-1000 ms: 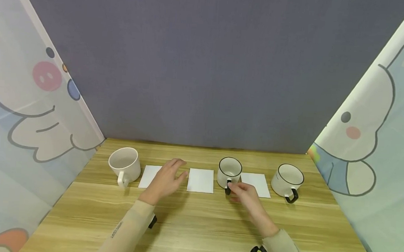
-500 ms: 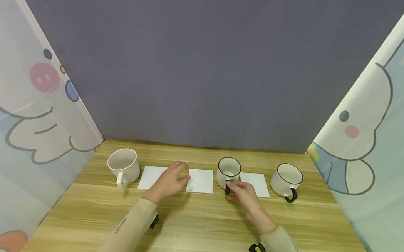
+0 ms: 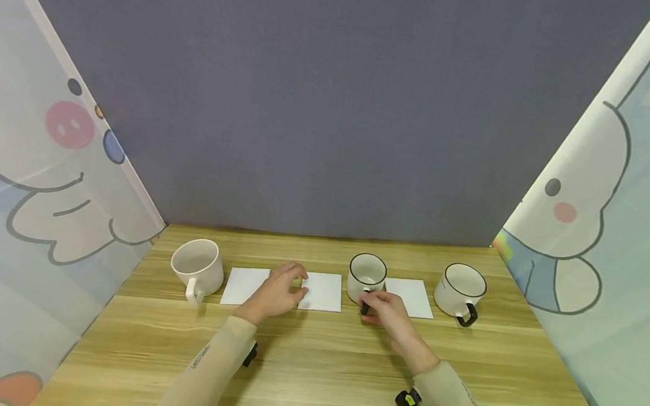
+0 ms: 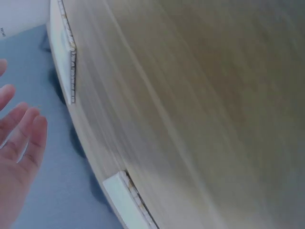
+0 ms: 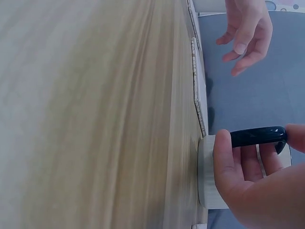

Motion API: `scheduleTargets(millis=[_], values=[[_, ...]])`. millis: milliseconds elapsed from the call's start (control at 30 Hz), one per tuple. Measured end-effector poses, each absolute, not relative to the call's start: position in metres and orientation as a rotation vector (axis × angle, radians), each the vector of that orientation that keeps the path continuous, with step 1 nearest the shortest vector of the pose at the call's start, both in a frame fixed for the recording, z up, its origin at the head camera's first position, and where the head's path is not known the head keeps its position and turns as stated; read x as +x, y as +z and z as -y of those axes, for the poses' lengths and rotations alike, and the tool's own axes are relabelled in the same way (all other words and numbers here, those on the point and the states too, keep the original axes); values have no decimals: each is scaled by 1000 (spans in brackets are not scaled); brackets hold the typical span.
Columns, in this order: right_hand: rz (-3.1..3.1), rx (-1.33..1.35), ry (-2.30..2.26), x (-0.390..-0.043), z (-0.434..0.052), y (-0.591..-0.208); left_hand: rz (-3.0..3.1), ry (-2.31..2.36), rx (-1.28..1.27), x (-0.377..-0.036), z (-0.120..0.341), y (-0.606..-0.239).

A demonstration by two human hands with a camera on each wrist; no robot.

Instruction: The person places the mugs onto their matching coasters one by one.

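A white mug with a black rim [image 3: 366, 275] stands between the middle coaster [image 3: 326, 292] and the right coaster [image 3: 413, 297]. My right hand [image 3: 384, 308] pinches its black handle [image 5: 255, 136], thumb on one side and fingers curled behind; the mug body [image 5: 208, 177] rests on the table. My left hand [image 3: 277, 292] hovers over the gap between the left coaster [image 3: 241, 286] and the middle coaster, fingers relaxed and holding nothing. The left wrist view shows those fingers [image 4: 21, 143] spread above the table, with coaster edges [image 4: 125, 200] below.
A plain white mug [image 3: 197, 268] stands at the left end of the row and a second black-rimmed mug [image 3: 461, 289] at the right end. The wooden table [image 3: 315, 364] is walled by a grey backdrop and cartoon-printed curtains on both sides.
My left hand has drifted a little to the right, over the near edge of the middle coaster. My right hand has stayed at the mug handle and settled its fingers round it.
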State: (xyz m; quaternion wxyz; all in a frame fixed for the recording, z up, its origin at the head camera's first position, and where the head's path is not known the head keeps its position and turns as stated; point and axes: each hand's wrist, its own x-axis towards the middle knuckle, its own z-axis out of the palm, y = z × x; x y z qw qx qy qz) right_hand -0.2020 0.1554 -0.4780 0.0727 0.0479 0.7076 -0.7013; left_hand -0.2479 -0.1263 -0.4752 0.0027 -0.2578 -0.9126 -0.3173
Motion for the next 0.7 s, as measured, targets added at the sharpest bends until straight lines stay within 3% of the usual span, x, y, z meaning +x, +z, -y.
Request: scheduleTargets(millis=[700], values=[[-2150, 126, -2099, -204, -153, -481, 3030, -950, -777, -257, 128, -482]])
